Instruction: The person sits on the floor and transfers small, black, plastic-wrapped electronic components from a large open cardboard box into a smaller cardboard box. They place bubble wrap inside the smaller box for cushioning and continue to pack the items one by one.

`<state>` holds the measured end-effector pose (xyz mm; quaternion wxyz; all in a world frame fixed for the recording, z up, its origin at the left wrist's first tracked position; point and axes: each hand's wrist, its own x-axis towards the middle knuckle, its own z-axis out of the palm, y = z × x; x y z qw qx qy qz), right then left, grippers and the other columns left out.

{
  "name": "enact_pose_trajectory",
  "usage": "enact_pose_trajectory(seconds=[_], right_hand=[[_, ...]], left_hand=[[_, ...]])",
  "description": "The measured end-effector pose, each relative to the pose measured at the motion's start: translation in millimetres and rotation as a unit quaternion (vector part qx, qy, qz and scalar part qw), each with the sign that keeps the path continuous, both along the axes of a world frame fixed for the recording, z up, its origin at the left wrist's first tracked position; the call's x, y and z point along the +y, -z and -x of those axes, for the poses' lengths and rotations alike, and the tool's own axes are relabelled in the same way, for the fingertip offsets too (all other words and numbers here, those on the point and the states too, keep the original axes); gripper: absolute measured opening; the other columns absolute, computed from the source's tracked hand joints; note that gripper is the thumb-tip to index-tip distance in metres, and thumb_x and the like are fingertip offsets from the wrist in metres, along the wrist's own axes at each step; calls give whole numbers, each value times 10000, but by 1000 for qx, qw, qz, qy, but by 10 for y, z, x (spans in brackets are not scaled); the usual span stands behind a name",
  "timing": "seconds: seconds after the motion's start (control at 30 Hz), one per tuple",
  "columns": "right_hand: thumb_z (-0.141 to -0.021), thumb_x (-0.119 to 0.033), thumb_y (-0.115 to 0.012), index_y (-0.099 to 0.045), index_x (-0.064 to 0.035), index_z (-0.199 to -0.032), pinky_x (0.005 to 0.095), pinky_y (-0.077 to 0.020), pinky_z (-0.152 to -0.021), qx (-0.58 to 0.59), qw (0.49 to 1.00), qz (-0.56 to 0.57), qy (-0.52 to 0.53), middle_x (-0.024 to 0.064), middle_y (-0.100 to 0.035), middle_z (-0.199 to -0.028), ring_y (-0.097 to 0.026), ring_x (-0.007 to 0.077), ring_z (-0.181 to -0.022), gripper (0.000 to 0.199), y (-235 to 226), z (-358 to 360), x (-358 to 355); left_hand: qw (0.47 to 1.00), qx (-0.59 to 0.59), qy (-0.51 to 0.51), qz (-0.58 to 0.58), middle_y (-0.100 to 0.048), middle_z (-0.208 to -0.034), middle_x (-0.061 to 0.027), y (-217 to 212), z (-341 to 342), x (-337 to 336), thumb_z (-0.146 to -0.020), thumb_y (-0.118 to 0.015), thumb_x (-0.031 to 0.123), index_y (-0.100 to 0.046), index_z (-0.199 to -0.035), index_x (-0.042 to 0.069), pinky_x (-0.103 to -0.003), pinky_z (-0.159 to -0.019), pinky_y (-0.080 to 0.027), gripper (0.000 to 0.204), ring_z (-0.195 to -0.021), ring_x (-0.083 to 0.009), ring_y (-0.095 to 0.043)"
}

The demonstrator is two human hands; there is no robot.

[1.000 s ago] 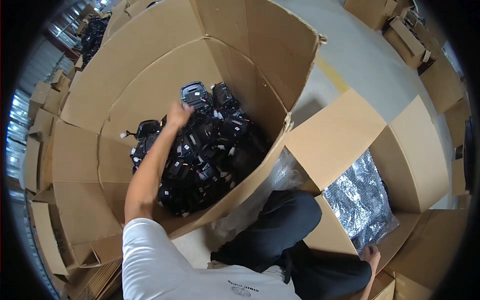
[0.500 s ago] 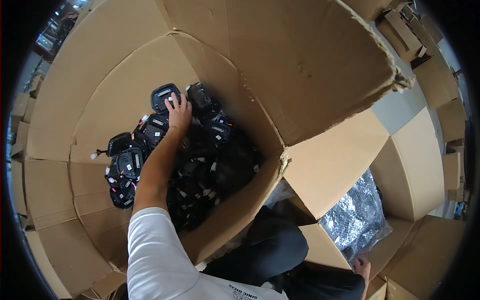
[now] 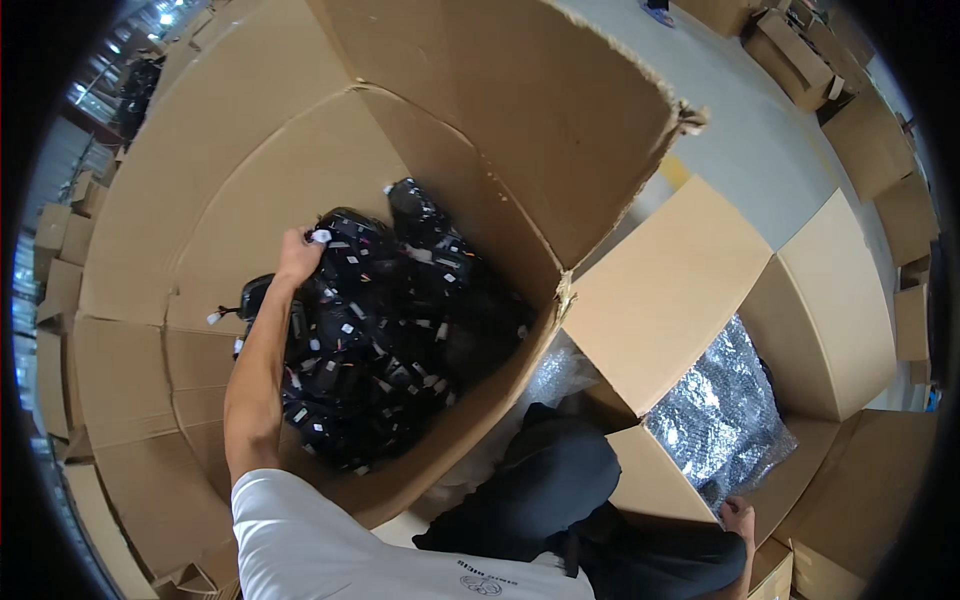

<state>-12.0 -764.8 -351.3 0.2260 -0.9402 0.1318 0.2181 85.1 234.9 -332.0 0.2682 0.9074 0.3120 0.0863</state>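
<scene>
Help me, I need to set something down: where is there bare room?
Bare grey floor lies between the large carton, the smaller carton and the cartons at upper right. Crowded: the large carton, heaped with black parts, and the smaller carton, holding bubble wrap.

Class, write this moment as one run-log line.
left hand: at black plastic units | container: large brown cardboard box | right hand: beside shiny bubble wrap

wired units (image 3: 365, 335) lie piled in the left carton (image 3: 250, 205), bubble wrap (image 3: 715, 410) in the right carton (image 3: 805, 335) beside it
</scene>
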Motion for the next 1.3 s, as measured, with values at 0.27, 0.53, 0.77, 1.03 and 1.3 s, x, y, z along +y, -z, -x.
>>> enact_pose_trajectory(seconds=[0.27,0.53,0.77,1.03,1.3], right_hand=[[-863,-136,-667,-688,51,-1037,354,-522,-702,-48,985,-15,-167,149,-682,-786,-637,147,-757,257,-923,-821,938],[-1056,-294,-550,-377,23,-1473,376,-505,-1039,25,714,-692,-97,133,-619,-1269,-636,210,-1153,552,-2025,-662,3599],[-932,-271,-749,-554,10,-1293,317,-527,-930,-167,601,-779,64,82,-670,-1181,-639,147,-1058,497,-2195,-584,3235],[-891,-231,-787,-540,44,-1216,349,-593,-863,-332,704,-609,152,142,-697,-1090,-713,199,-952,493,-2391,-1144,1280],[-943,-209,-734,-649,-40,-1124,349,-618,-734,-16,751,-580,315,80,-714,-1032,-695,202,-903,262,17,-2360,1243]], left_hand=[[907,-229,1,354,-700,-865,-23,-1825,535,-1170,-861,-579,-36,-714,-954,10,-278,-662,-529,170,-757,-95,-624],[886,-186,358,227,-705,-1062,-46,-3052,131,-3181,-810,-526,-73,-714,-1064,-20,-242,-855,-501,320,-946,-104,-638],[820,-182,480,253,-695,-1155,-99,-2798,-244,-4765,-791,-481,-103,-705,-1084,-42,-273,-963,-470,374,-1071,-172,-632],[732,-162,342,567,-690,-1114,-140,-2209,-1017,-5356,-815,-552,-104,-684,-1141,-83,-309,-894,-562,352,-981,-183,-672],[634,-133,260,716,-660,-1248,-155,-1462,-1472,-4818,-906,-523,-11,-506,-1350,-19,-376,-970,-567,444,-1079,-231,-689]])
